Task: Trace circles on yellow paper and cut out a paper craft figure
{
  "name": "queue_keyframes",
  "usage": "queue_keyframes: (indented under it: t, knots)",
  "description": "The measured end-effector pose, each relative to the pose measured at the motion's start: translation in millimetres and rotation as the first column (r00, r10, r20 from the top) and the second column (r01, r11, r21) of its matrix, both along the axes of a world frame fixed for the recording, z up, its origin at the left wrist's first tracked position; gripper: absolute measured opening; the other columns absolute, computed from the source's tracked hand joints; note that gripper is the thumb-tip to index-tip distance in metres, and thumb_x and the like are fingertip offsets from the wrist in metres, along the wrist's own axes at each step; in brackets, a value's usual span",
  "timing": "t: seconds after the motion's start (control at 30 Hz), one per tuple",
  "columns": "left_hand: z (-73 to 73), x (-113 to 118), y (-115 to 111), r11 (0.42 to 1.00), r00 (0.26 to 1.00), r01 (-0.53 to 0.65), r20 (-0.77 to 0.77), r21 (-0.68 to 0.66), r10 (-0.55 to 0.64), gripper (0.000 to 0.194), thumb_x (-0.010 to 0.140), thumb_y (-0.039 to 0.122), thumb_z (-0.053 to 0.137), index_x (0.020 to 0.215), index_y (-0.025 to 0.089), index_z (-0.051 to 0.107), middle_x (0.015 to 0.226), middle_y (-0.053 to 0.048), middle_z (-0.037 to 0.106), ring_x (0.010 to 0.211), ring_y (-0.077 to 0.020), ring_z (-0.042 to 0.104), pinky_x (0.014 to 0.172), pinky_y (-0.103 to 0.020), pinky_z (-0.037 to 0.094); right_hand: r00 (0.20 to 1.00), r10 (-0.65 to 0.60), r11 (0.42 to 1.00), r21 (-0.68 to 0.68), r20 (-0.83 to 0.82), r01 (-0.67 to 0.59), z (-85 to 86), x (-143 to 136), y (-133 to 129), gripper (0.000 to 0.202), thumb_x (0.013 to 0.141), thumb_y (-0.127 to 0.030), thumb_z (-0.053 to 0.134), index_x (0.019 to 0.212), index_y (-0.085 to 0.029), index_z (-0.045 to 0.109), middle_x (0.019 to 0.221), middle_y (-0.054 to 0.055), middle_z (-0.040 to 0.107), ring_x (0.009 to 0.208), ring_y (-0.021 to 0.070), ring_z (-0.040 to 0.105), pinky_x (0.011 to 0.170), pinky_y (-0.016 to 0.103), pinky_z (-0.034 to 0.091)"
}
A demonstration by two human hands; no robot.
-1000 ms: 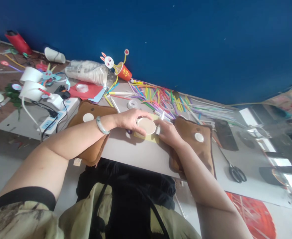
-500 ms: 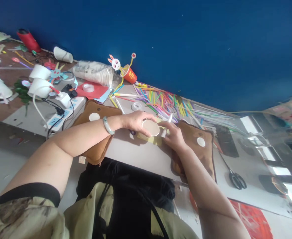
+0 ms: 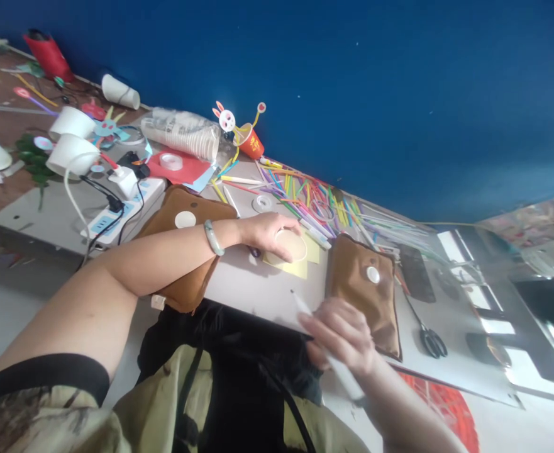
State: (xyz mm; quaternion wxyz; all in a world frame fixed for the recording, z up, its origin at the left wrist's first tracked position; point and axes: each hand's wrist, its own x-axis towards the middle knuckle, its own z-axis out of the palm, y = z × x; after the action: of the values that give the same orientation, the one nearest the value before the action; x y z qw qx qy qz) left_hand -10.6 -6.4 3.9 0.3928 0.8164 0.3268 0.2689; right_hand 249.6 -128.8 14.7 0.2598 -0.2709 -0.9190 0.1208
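My left hand (image 3: pixel 268 233) has its thumb and fingers closed around a round cream-coloured disc or cup bottom (image 3: pixel 292 245). That round piece rests on yellow paper (image 3: pixel 299 268) at the middle of the table. Lower right, near the table's front edge, my right hand (image 3: pixel 340 333) grips a white marker (image 3: pixel 347 376), its dark tip pointing up and left toward the paper. A marker cap or white pen piece (image 3: pixel 316 234) lies just behind the yellow paper. My right hand is slightly blurred.
Brown pouches flank the work spot, left (image 3: pixel 175 207) and right (image 3: pixel 366 296). Behind lie many coloured sticks (image 3: pixel 300 189), a tape roll (image 3: pixel 262 202) and a red cup (image 3: pixel 249 141). A power strip (image 3: pixel 116 217) is at left; scissors (image 3: pixel 432 341) and a dark phone (image 3: pixel 417 274) at right.
My right hand has moved away from the round piece, down toward the table's front edge, and the marker's dark tip now shows. My left hand still holds the round piece. The view has shifted slightly.
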Motion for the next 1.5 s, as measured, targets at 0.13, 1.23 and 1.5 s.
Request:
queue_keyframes:
  t: [0.13, 1.23, 1.5]
  knots:
    - [-0.3, 0.6, 0.6, 1.0, 1.0, -0.001, 0.019, 0.01, 0.001, 0.064, 0.06, 0.047, 0.087, 0.114, 0.017, 0.067, 0.112, -0.008, 0.072, 0.101, -0.0255, 0.066, 0.086, -0.033, 0.047, 0.981, 0.168, 0.924, 0.329, 0.101, -0.192, -13.6, -37.4, -8.7, 0.025, 0.09, -0.018, 0.062, 0.113, -0.028, 0.063, 0.062, -0.002, 0.056, 0.052, 0.0156, 0.049, 0.05, 0.032, 0.037]
    - [-8.7, -0.1, 4.9, 1.0, 1.0, 0.001, 0.019, 0.023, -0.002, 0.061, 0.061, 0.045, 0.087, 0.113, 0.021, 0.069, 0.11, -0.006, 0.072, 0.1, -0.024, 0.066, 0.085, -0.032, 0.047, 0.934, -0.19, 0.839, 0.545, 0.302, -0.006, -34.8, -70.5, 17.1, 0.028, 0.088, 0.003, 0.045, 0.104, -0.01, 0.064, 0.08, 0.005, 0.068, 0.064, 0.0148, 0.054, 0.06, 0.031, 0.037]
    - [-4.6, 0.1, 4.1, 1.0, 1.0, 0.024, 0.02, 0.019, -0.024, 0.064, 0.061, 0.045, 0.087, 0.115, 0.018, 0.067, 0.11, -0.008, 0.072, 0.098, -0.0242, 0.066, 0.083, -0.032, 0.047, 0.931, -0.18, 0.855, 0.519, 0.317, -0.011, -36.9, -70.8, 17.9, 0.028, 0.088, 0.001, 0.045, 0.105, -0.011, 0.063, 0.082, 0.006, 0.068, 0.065, 0.015, 0.054, 0.059, 0.032, 0.036]
